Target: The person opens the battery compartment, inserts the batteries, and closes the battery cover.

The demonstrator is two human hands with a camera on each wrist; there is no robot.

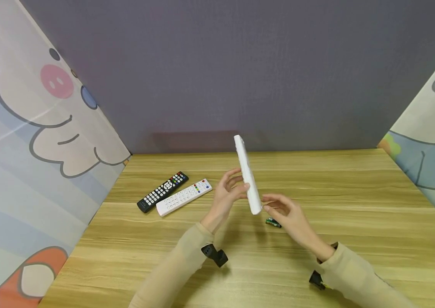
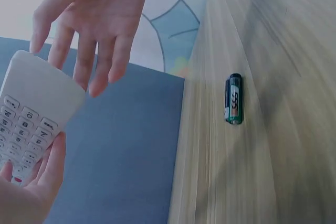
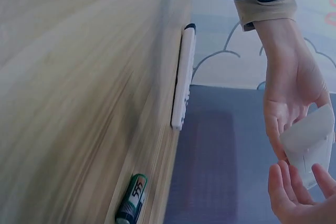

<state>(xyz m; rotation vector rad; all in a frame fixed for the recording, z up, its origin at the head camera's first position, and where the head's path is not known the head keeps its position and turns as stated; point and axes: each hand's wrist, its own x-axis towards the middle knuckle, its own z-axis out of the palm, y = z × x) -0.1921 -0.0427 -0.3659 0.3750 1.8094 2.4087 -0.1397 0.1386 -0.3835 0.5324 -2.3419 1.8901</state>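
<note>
My left hand (image 1: 226,194) grips a white remote control (image 1: 246,171) along its middle, thumb on one side and fingers on the other. The remote is raised above the table, tilted nearly on edge in the head view. Its buttoned face shows in the left wrist view, its smooth back in the right wrist view. Beside its lower end is my right hand (image 1: 284,214), with loosely bent fingers (image 2: 84,61) right at the remote's end. Green and black batteries (image 1: 273,222) marked 555 lie on the table below, close together.
A black remote (image 1: 163,191) and a second white remote (image 1: 184,197) lie side by side on the wooden table (image 1: 356,214), to the left. A grey panel (image 1: 248,77) rises behind the table, and cartoon-printed sheets (image 1: 59,137) flank it.
</note>
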